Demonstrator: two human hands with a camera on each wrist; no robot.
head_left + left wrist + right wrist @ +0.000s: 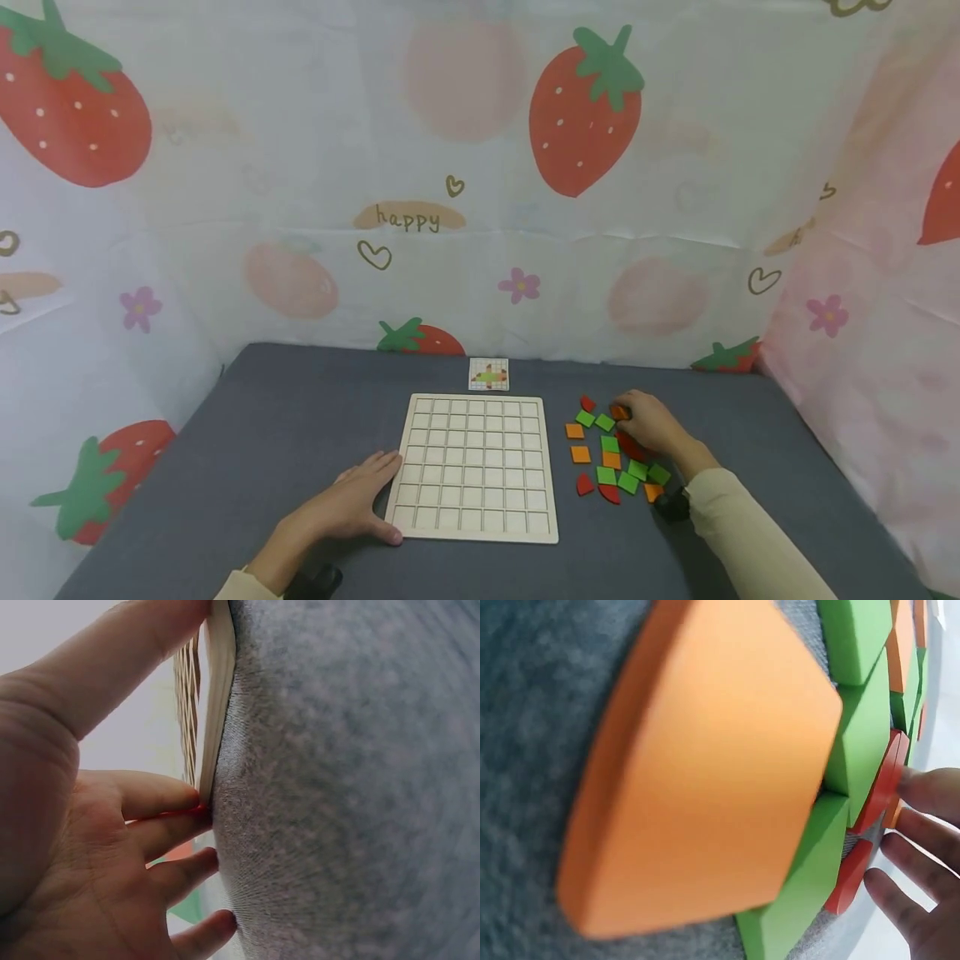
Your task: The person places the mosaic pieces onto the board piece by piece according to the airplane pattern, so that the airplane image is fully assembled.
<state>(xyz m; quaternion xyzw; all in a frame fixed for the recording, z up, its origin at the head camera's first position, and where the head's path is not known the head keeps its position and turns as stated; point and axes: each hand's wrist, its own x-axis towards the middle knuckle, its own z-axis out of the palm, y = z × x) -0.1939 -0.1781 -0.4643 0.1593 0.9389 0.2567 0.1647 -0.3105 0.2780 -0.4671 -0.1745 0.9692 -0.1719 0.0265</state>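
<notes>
Head view: my left hand (pixel 352 504) lies flat on the grey surface (pixel 285 417), fingers straight and relaxed, fingertips against the left edge of the wooden grid board (pixel 474 467) near its front corner. It holds nothing. The board lies flat at the middle of the surface; all its square cells show bare. A small pattern card (pixel 488 374) lies just behind the board's far edge.

My right hand (pixel 651 422) rests on the far part of a loose pile of coloured tiles (pixel 611 454), right of the board and apart from it. Its fingertips are curled over an orange tile (pixel 619 412) at the pile's far edge. Whether it is pinched or only touched I cannot tell from this view.

Left wrist view: confirms contact, which the head view shows only roughly. The board's pale edge (pixel 219 697) stands seen edge-on, with my thumb and fingers (pixel 161 796) laid along it and on the grey cloth.

Right wrist view: shows tile form that the head view cannot. A large orange tile with one curved side (pixel 705 765) fills the near frame; green tiles (pixel 862 742) and red tiles (pixel 881 791) lie packed beyond it. My fingers (pixel 915 855) touch the red and orange edges at the far side
</notes>
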